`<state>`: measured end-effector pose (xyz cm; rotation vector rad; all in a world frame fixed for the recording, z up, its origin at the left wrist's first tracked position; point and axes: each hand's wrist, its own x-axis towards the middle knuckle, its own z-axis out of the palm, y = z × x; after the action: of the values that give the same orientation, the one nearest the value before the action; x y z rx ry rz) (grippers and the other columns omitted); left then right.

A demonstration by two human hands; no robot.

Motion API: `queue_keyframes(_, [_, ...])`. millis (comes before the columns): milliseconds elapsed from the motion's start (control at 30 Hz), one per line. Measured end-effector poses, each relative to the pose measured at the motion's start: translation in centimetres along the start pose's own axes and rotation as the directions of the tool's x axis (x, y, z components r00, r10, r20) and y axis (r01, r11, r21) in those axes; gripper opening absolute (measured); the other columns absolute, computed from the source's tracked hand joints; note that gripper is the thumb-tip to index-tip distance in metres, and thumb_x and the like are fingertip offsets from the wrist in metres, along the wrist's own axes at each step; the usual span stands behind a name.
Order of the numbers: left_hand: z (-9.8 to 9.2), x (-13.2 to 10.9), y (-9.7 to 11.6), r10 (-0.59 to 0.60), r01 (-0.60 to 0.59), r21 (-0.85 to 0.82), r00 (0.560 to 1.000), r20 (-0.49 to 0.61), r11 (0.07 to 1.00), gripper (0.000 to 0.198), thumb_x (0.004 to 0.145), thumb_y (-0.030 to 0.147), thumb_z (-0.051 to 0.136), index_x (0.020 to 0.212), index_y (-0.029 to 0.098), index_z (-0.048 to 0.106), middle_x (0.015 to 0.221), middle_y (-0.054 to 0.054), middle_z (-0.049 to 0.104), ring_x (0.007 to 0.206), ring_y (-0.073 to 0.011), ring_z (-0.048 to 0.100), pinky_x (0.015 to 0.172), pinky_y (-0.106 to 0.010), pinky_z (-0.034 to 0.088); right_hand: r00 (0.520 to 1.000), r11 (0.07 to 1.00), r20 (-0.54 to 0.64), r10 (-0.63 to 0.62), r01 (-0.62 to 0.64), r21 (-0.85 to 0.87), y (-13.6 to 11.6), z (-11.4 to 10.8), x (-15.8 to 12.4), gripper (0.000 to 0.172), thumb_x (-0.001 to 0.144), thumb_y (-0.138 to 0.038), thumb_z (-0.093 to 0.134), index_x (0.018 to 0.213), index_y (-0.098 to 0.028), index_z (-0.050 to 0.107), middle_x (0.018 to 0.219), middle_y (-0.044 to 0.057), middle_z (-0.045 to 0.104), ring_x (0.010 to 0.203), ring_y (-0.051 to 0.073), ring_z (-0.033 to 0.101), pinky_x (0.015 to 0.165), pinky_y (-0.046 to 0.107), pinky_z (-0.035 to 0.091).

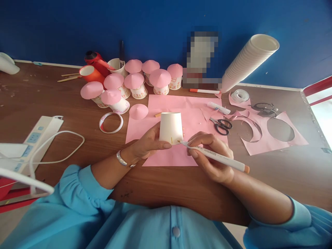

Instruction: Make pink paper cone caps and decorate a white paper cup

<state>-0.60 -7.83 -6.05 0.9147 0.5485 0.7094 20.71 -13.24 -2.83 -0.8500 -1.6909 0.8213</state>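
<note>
My left hand [153, 141] is closed around a white paper cup [171, 126], held upside down with its wide rim toward me. A short yellow-brown line marks the cup near that rim. Between the fingers of my right hand [211, 155] is a white marker pen [220, 158] with an orange end. Its tip is at the cup's lower side, by the drawn line; I cannot tell whether it touches. Under both hands lie pink paper sheets [155, 102]. A loose pink paper cone [139, 111] rests just beyond my left hand.
Several decorated cups with pink cone roofs [160, 79] stand at the back. Black-handled scissors [221, 126], a glue stick [218, 108], cut pink paper [275, 138] and a tall cup stack [250, 60] are on the right. A tape roll [111, 122] and a power strip [38, 135] are left.
</note>
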Motion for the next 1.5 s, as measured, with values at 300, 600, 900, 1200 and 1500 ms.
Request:
queue_keyframes(300, [0.01, 0.11, -0.13, 0.007, -0.006, 0.027, 1.000, -0.012, 1.000, 0.064, 0.071, 0.031, 0.090, 0.129, 0.022, 0.063, 0.119, -0.010, 0.072, 0.110, -0.0287, 0.067, 0.094, -0.040, 0.052, 0.999, 1.000, 0.047, -0.008, 0.009, -0.016, -0.13, -0.09, 0.07, 0.007, 0.095, -0.016, 0.064, 0.099, -0.022, 0.062, 0.080, 0.003, 0.067, 0.069, 0.017, 0.066, 0.061, 0.031, 0.053])
queue_keyframes(600, [0.48, 0.08, 0.36, -0.029, 0.027, 0.043, 0.999, 0.039, 0.999, 0.063, 0.072, 0.030, 0.090, 0.128, 0.023, 0.063, 0.118, -0.010, 0.072, 0.112, -0.0306, 0.065, 0.091, -0.040, 0.051, 0.997, 0.994, 0.065, -0.038, 0.031, 0.110, 0.28, 0.11, -0.02, 0.005, 0.098, -0.021, 0.063, 0.102, -0.021, 0.063, 0.081, 0.004, 0.068, 0.073, 0.020, 0.066, 0.063, 0.035, 0.055])
queue_keyframes(900, [0.22, -0.07, 0.35, -0.028, 0.026, 0.133, 1.000, 0.011, 0.991, 0.066, 0.076, 0.033, 0.089, 0.133, 0.023, 0.058, 0.123, -0.009, 0.068, 0.115, -0.0282, 0.061, 0.095, -0.038, 0.048, 0.999, 0.981, 0.034, 0.025, -0.031, 0.189, 0.49, 0.04, -0.13, 0.007, 0.100, -0.024, 0.063, 0.105, -0.020, 0.063, 0.086, 0.005, 0.068, 0.078, 0.019, 0.065, 0.069, 0.037, 0.054])
queue_keyframes(1200, [-0.04, -0.10, -0.15, -0.047, 0.045, 0.134, 0.999, 0.013, 0.990, 0.068, 0.071, 0.029, 0.093, 0.129, 0.024, 0.058, 0.112, -0.007, 0.068, 0.104, -0.0253, 0.063, 0.087, -0.036, 0.050, 0.999, 0.996, 0.035, 0.009, -0.012, 0.087, 0.21, 0.17, -0.21, 0.005, 0.097, -0.021, 0.063, 0.102, -0.021, 0.063, 0.083, 0.005, 0.069, 0.073, 0.019, 0.067, 0.062, 0.034, 0.055])
queue_keyframes(1500, [0.05, -0.12, 0.00, -0.033, 0.032, 0.098, 0.999, 0.008, 0.995, 0.066, 0.072, 0.027, 0.092, 0.130, 0.025, 0.058, 0.115, -0.007, 0.069, 0.106, -0.0253, 0.064, 0.089, -0.036, 0.051, 0.985, 0.976, 0.047, -0.166, 0.171, -0.133, 0.17, 0.36, -0.01, 0.018, 0.089, -0.009, 0.064, 0.102, -0.022, 0.062, 0.075, 0.003, 0.067, 0.066, 0.019, 0.069, 0.057, 0.031, 0.055])
